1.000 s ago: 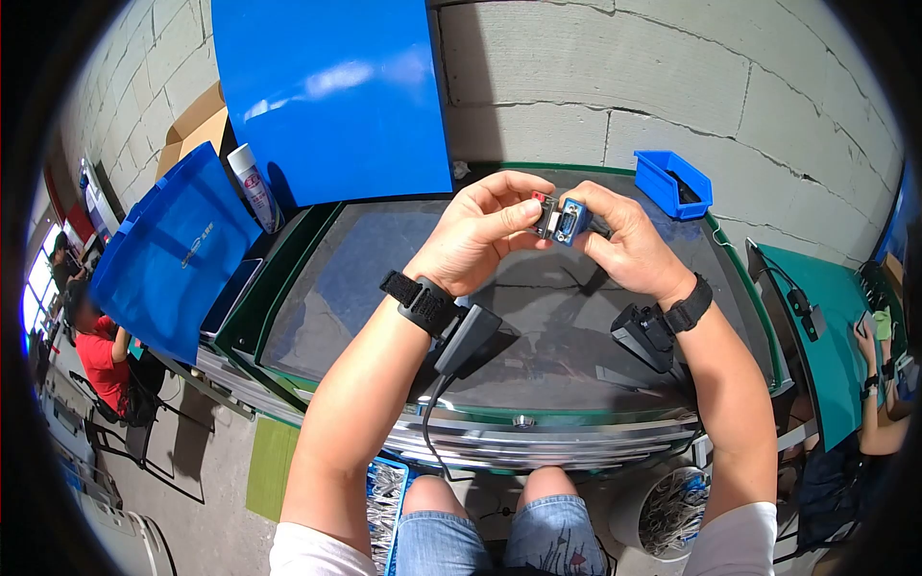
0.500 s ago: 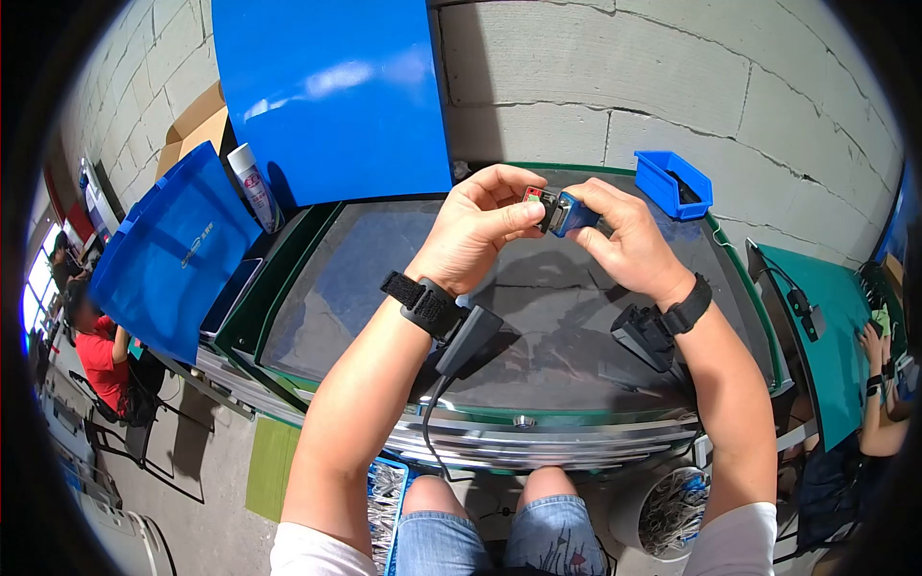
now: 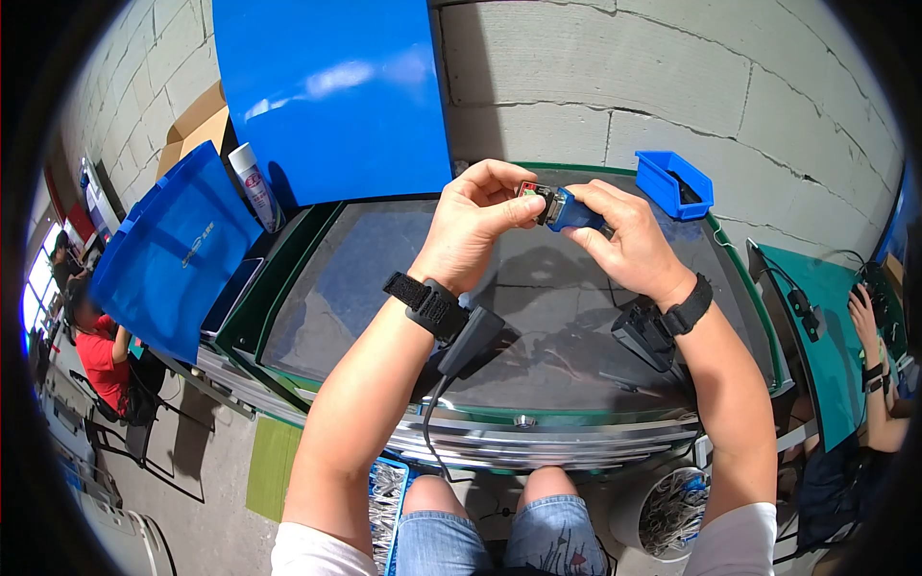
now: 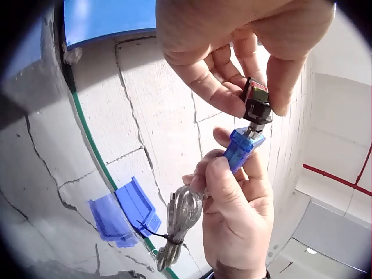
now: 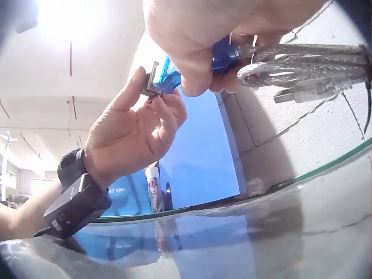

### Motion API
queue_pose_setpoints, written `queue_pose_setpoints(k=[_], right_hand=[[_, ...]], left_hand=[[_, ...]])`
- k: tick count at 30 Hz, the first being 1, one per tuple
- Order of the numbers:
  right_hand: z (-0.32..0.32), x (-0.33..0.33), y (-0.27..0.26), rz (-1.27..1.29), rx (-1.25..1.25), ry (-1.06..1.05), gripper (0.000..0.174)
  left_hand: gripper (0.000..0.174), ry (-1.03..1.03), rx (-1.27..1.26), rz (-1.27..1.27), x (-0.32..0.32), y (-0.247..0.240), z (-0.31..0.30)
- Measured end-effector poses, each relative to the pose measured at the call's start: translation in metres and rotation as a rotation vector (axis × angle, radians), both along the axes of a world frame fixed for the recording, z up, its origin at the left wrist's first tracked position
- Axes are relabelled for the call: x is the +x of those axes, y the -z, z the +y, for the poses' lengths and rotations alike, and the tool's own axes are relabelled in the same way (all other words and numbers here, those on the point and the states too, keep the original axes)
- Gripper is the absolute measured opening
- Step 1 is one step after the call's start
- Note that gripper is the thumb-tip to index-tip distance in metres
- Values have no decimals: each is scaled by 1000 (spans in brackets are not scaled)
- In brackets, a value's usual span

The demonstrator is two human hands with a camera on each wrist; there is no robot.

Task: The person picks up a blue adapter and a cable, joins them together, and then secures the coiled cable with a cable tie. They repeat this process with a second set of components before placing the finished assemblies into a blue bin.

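My left hand [image 3: 466,230] pinches a small black connector with a red-and-green block [image 4: 257,104] between thumb and fingers. From the other side, my right hand [image 3: 639,245] grips the translucent blue serial plug [image 4: 238,152] of a cable. Plug and connector stand end to end in mid-air above the table, with a bit of bright metal showing at the joint; I cannot tell how far they are pushed together. The clear-jacketed cable [image 4: 187,210] hangs bundled by a black tie below the right hand. Its USB plug [image 5: 308,92] shows in the right wrist view.
The dark table mat [image 3: 538,355] lies beneath both hands. A blue bin [image 3: 663,182] stands at the back right edge. At the left are a spray can [image 3: 254,187] and a blue crate [image 3: 182,245]; a large blue panel [image 3: 331,106] leans on the wall.
The blue plug has turned from showing its pin face toward the head camera to pointing left at the black connector. The two now line up end to end; both hands keep their hold.
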State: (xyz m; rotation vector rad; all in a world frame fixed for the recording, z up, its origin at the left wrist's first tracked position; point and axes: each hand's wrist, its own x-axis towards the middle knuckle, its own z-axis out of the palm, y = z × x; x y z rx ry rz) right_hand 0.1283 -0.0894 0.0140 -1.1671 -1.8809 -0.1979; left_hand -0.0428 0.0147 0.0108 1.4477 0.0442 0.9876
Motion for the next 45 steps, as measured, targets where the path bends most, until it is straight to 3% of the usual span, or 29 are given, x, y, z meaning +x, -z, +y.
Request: queue_pose_setpoints(k=[14,27,33,36,39,45], right_hand=[[-1,-5,3,-168,57,110,35],[1,-11,5,-119,106,175,36],[1,-13,-1,-111,246,121,38],[-1,-7,-5,-84,266,142,33],[-3,2,-6,5,95,81,16],[-5,-1,-6,89,41,-67,16]], left_hand=[[24,-41,36,124,-1,0,3],[30,30,-37,74,7,2,-4],[29,82,-57,41,6,4,-1],[28,70,-96,-18,5,5,4],[28,75,-102,-39,3,4,6],[29,152,-112,-60,0,3,9]])
